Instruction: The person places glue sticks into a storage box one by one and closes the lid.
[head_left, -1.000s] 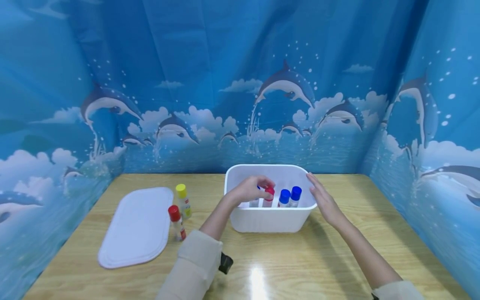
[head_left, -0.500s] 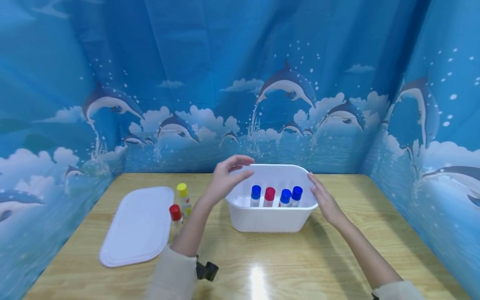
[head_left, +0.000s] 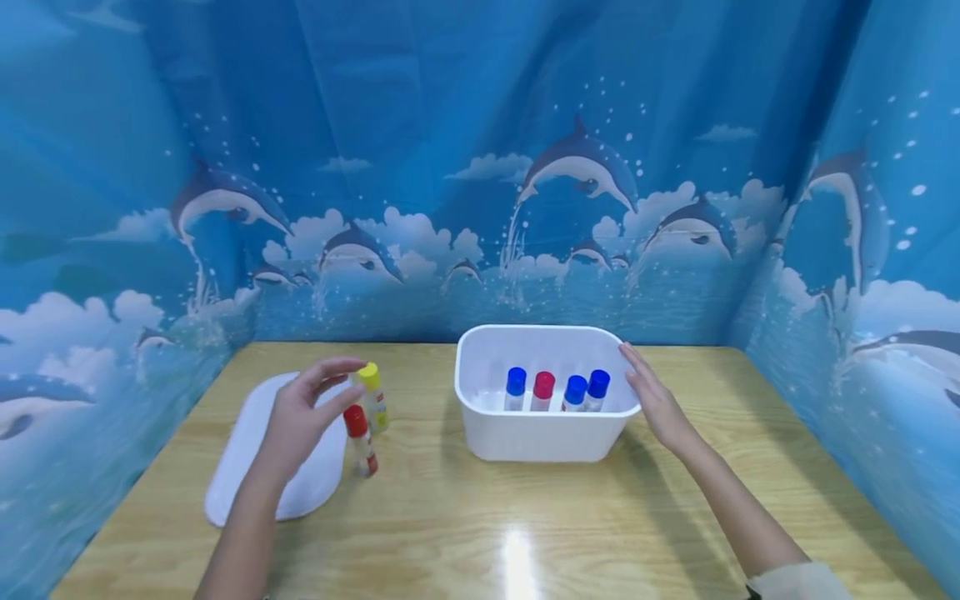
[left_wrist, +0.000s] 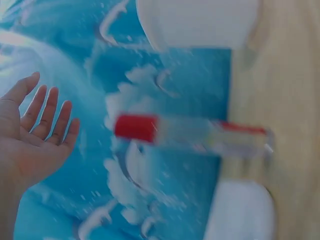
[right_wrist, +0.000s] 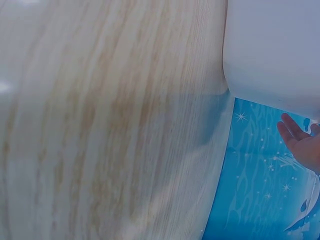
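Note:
My left hand (head_left: pixel 303 412) hovers over the white lid, thumb and fingers apart with nothing held. Its fingertips overlap a clear yellow-capped bottle (head_left: pixel 375 402) in the head view. Just in front of that one stands a clear red-capped bottle (head_left: pixel 362 442), upright near my thumb. In the left wrist view the red-capped bottle (left_wrist: pixel 190 134) is blurred and apart from the hand. My right hand (head_left: pixel 660 406) rests with straight fingers against the right rim of a white bin (head_left: pixel 536 437). Inside the bin stand a red-capped bottle (head_left: pixel 543 390) and several blue-capped bottles (head_left: pixel 516 387), their lower parts hidden.
A white lid (head_left: pixel 318 479) lies flat on the left of the wooden table (head_left: pixel 450 533), partly covered by my left hand and forearm. A blue curtain (head_left: pixel 420 125) printed with dolphins hangs behind the table and along both sides.
My left hand let go of the red-capped bottle in the bin, lifted out and moved left to the two bottles beside the lid. My right hand stayed at the bin's rim.

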